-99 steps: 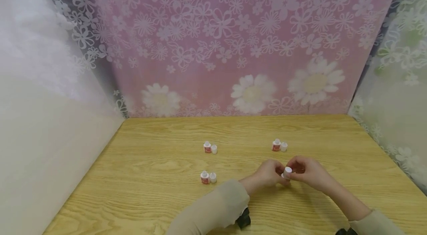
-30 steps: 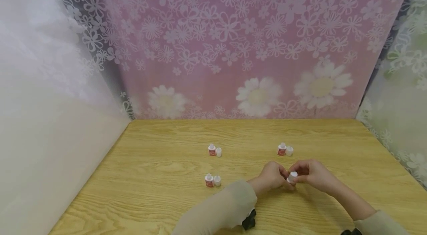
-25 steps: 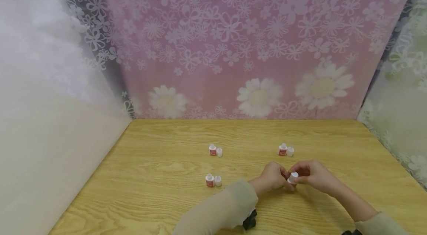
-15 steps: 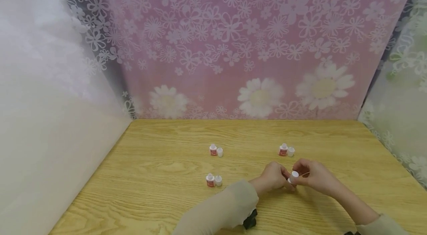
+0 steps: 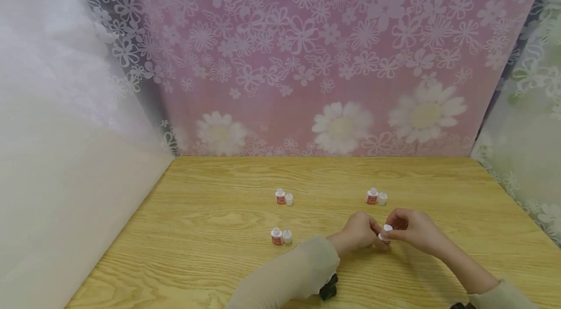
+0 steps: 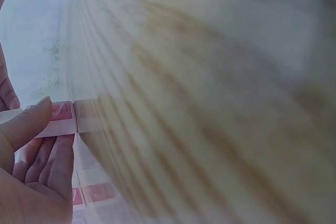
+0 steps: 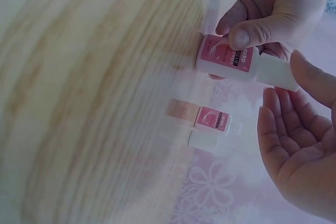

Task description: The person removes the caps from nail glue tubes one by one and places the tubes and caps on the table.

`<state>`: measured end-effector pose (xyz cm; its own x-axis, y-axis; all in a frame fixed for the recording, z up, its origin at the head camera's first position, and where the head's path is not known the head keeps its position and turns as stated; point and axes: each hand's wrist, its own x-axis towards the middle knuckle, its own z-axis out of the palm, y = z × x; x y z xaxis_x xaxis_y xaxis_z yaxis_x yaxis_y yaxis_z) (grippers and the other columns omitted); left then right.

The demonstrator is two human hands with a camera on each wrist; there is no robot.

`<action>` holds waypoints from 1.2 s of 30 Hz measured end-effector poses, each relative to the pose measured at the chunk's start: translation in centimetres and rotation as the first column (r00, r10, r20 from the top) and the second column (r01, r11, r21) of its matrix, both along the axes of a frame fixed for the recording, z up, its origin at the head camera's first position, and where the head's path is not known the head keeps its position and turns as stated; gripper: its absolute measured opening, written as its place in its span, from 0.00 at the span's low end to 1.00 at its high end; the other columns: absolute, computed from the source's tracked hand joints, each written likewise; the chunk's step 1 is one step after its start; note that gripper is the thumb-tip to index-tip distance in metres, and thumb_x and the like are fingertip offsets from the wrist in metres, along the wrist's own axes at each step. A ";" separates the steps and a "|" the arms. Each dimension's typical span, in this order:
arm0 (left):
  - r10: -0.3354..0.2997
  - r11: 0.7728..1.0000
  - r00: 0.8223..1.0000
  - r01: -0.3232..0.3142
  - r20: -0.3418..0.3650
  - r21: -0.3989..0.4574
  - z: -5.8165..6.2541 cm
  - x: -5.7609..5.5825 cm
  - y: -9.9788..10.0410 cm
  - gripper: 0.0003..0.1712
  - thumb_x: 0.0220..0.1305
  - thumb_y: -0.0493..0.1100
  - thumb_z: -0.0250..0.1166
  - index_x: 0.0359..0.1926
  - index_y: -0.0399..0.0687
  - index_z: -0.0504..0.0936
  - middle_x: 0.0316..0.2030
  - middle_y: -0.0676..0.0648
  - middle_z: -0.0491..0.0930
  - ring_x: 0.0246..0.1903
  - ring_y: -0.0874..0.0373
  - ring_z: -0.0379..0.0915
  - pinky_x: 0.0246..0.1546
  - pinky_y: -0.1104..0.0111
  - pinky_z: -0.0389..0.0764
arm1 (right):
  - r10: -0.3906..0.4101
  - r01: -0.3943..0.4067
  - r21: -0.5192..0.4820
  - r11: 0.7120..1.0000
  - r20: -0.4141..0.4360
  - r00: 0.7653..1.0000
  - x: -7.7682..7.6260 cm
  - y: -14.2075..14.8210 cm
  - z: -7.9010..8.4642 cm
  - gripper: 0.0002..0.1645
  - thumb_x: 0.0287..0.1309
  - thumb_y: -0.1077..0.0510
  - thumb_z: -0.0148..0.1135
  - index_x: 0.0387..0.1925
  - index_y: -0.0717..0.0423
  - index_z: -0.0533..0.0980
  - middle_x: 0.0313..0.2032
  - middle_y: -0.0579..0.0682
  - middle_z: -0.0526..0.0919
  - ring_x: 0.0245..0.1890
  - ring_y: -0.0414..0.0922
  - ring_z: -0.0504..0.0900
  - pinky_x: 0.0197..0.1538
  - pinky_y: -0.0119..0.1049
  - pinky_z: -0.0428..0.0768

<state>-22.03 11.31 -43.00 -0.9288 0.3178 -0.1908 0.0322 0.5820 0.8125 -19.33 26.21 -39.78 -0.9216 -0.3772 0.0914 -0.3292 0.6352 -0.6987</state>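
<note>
In the right wrist view a small white glue bottle (image 7: 223,59) with a pink label lies sideways across the picture, its white cap (image 7: 278,72) on the neck. My left hand (image 5: 360,232) grips the bottle's body, thumb on the label. The thumb of my right hand (image 5: 414,231) touches the cap's end, and its fingers are bent beside it; the head view shows thumb and fingers pinching the cap. From the left wrist, the bottle (image 6: 63,119) appears between my left thumb and fingers, with its cap end out of clear sight.
Uncapped bottles stand on the wood-grain table (image 5: 197,260), each with a white cap beside it: back left (image 5: 280,197), front left (image 5: 276,236) and back right (image 5: 372,196). A pink floral curtain (image 5: 271,55) hangs behind; pale sheets close both sides.
Both hands stay around the same bottle. My right fingers have shifted their hold on its cap, straightening a little and bending again. The whole head view has moved slightly; the standing bottles are unmoved.
</note>
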 end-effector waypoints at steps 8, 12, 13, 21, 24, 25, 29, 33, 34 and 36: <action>-0.030 0.999 0.999 0.030 -0.029 -0.026 -0.2 -0.2 0.0 0.09 0.33 0.38 0.76 0.15 0.47 0.81 0.11 0.59 0.72 0.13 0.67 0.62 0.13 0.75 0.64 | 0.030 -0.029 -0.030 0.999 0.032 0.999 -0.1 0.2 0.0 0.11 0.48 0.54 0.64 0.29 0.57 0.75 0.28 0.47 0.78 0.30 0.37 0.77 0.32 0.32 0.74; -0.033 0.999 0.999 0.032 -0.041 -0.034 -0.3 -0.1 0.1 0.10 0.32 0.38 0.76 0.15 0.47 0.81 0.12 0.59 0.72 0.14 0.67 0.61 0.14 0.75 0.63 | 0.037 -0.035 -0.044 0.998 0.045 0.998 -0.1 0.2 0.0 0.10 0.48 0.57 0.65 0.30 0.58 0.75 0.28 0.47 0.78 0.29 0.37 0.76 0.31 0.32 0.74; -0.032 0.999 0.999 0.030 -0.040 -0.034 -0.3 -0.1 0.1 0.10 0.32 0.38 0.76 0.15 0.46 0.81 0.12 0.59 0.72 0.14 0.67 0.61 0.14 0.75 0.63 | 0.038 -0.036 -0.046 0.998 0.047 0.998 -0.1 0.1 0.0 0.10 0.47 0.57 0.65 0.30 0.59 0.76 0.28 0.47 0.78 0.29 0.37 0.76 0.31 0.32 0.74; -0.039 0.999 0.998 0.038 -0.040 -0.031 -0.2 0.0 0.2 0.13 0.32 0.37 0.76 0.15 0.47 0.78 0.15 0.58 0.71 0.16 0.67 0.61 0.16 0.75 0.64 | 0.037 -0.034 -0.049 0.998 0.059 0.998 -0.2 0.1 0.1 0.10 0.47 0.59 0.65 0.30 0.60 0.76 0.28 0.47 0.78 0.28 0.37 0.76 0.30 0.32 0.74; -0.049 0.999 0.998 0.048 -0.043 -0.023 0.0 0.0 0.1 0.13 0.33 0.36 0.76 0.15 0.47 0.77 0.15 0.58 0.70 0.17 0.67 0.61 0.17 0.75 0.64 | 0.039 -0.036 -0.058 0.998 0.060 0.997 -0.3 0.1 0.1 0.10 0.47 0.59 0.65 0.31 0.60 0.76 0.28 0.48 0.78 0.28 0.38 0.76 0.30 0.32 0.74; -0.051 0.999 0.998 0.050 -0.043 -0.019 0.0 0.1 0.1 0.13 0.33 0.36 0.76 0.15 0.47 0.76 0.15 0.58 0.70 0.17 0.66 0.61 0.17 0.75 0.64 | 0.041 -0.038 -0.062 0.997 0.059 0.997 -0.3 0.1 0.1 0.10 0.47 0.59 0.65 0.31 0.61 0.76 0.28 0.48 0.78 0.28 0.38 0.76 0.30 0.32 0.74; -0.051 0.998 0.997 0.049 -0.060 -0.034 0.2 0.1 0.1 0.15 0.34 0.37 0.76 0.15 0.47 0.75 0.15 0.57 0.69 0.17 0.66 0.61 0.17 0.75 0.64 | 0.047 -0.043 -0.073 0.996 0.054 0.997 -0.3 0.1 0.2 0.10 0.47 0.59 0.65 0.31 0.61 0.76 0.28 0.48 0.78 0.28 0.38 0.77 0.30 0.32 0.74; -0.061 0.996 0.994 0.055 -0.088 -0.067 0.2 0.1 0.2 0.16 0.33 0.38 0.76 0.14 0.47 0.74 0.14 0.57 0.68 0.16 0.66 0.60 0.16 0.75 0.63 | 0.059 -0.056 -0.071 0.996 0.044 0.997 -0.3 0.1 0.1 0.09 0.47 0.60 0.65 0.30 0.61 0.76 0.28 0.48 0.78 0.28 0.37 0.76 0.30 0.32 0.74; -0.062 0.996 0.994 0.055 -0.090 -0.073 0.2 0.1 0.2 0.16 0.32 0.38 0.77 0.14 0.47 0.73 0.14 0.57 0.68 0.16 0.66 0.60 0.16 0.75 0.63 | 0.060 -0.057 -0.071 0.996 0.043 0.997 -0.3 0.1 0.1 0.09 0.47 0.60 0.65 0.30 0.60 0.76 0.28 0.47 0.78 0.28 0.37 0.76 0.31 0.32 0.74; -0.061 0.995 0.994 0.054 -0.095 -0.082 0.2 0.1 0.2 0.16 0.32 0.38 0.77 0.13 0.47 0.74 0.13 0.57 0.68 0.16 0.66 0.59 0.15 0.75 0.63 | 0.065 -0.062 -0.066 0.996 0.036 0.997 -0.2 0.2 0.1 0.08 0.47 0.60 0.65 0.30 0.60 0.76 0.28 0.47 0.79 0.29 0.37 0.77 0.31 0.32 0.75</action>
<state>-21.93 11.54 -42.79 -0.9248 0.3586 -0.1273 0.1440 0.6396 0.7551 -19.58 26.38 -39.71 -0.8992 -0.4296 0.0835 -0.3403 0.5664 -0.7506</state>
